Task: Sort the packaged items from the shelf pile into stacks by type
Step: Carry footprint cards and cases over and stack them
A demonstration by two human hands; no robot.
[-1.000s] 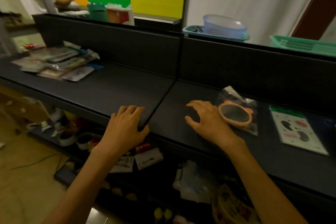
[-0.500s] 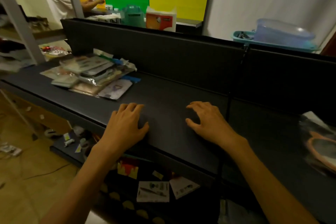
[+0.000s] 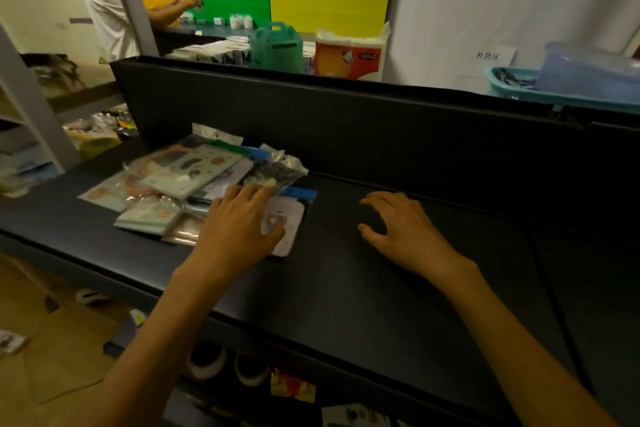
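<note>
Left hand (image 3: 239,222) lies flat, fingers straight, on the pile's right edge, hiding much of a pale packet (image 3: 289,229) with a blue header. Right hand (image 3: 398,225) hovers or rests, fingers loosely spread, holding nothing, on bare black shelf (image 3: 346,288). Pile of packaged items (image 3: 180,184): overlapping clear bags, printing blurred, types unreadable.
</note>
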